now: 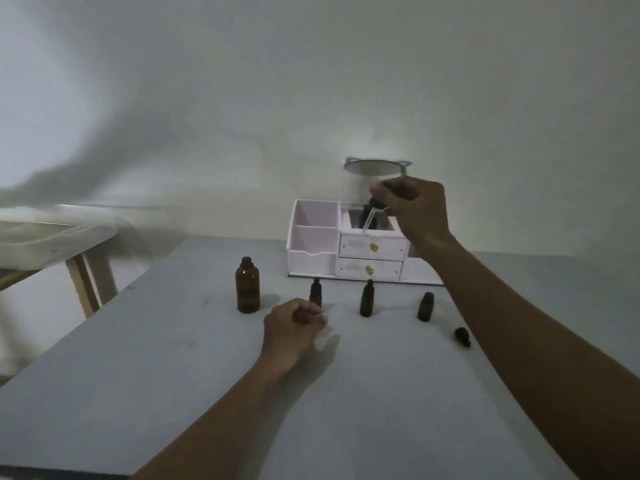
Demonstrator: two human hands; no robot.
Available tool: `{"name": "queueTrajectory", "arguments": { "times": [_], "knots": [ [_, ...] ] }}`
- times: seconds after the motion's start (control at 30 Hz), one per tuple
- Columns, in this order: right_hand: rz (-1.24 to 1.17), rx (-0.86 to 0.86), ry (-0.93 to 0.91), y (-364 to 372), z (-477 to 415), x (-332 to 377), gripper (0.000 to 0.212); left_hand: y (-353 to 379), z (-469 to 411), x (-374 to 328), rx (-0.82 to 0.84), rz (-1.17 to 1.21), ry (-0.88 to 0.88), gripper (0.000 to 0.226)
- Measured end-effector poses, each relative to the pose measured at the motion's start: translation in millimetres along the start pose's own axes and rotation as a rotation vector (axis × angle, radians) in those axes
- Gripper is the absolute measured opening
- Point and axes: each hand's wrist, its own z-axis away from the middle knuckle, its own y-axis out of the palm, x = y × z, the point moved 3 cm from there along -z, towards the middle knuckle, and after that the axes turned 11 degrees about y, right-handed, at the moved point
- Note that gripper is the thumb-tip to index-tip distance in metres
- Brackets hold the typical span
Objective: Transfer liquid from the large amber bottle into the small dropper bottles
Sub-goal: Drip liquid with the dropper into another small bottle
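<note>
The large amber bottle (pixel 248 285) stands uncapped at the left of the grey table (pixel 173 375). Three small dropper bottles stand in a row to its right: left (pixel 315 291), middle (pixel 367 299), right (pixel 425 306). My left hand (pixel 294 327) rests on the table with its fingers curled at the base of the left small bottle, hiding the base. My right hand (pixel 415 206) is raised above the row and pinches a dropper (pixel 372 214) by its black bulb, with the glass tube pointing down and left. A black cap (pixel 462 336) lies on its side at the right.
A white drawer organiser (pixel 346 244) stands at the back of the table against the wall, with a round mirror (pixel 375 167) behind it. A second table with a pale tray (pixel 52 240) is off to the left.
</note>
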Motion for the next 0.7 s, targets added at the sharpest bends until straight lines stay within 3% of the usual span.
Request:
{"name": "queueTrajectory", "arguments": {
  "times": [0.23, 0.33, 0.47, 0.7],
  "knots": [
    [0.088, -0.101, 0.128, -80.6, 2.5, -42.5, 0.003, 110.8, 2.1, -41.7, 0.204, 0.12, 0.055, 0.024],
    [0.07, -0.123, 0.153, -101.0, 3.4, -58.5, 0.011, 144.2, -8.8, -53.7, 0.201, 0.191, 0.055, 0.037],
    [0.1, -0.142, 0.162, -109.8, -0.1, -79.3, 0.008, 168.1, -28.6, -59.9, 0.138, 0.256, 0.04, 0.055],
    [0.195, -0.154, 0.178, -111.5, -15.1, -111.4, 0.007, 185.4, -57.2, -53.8, 0.127, 0.184, 0.064, 0.065]
  ]
}}
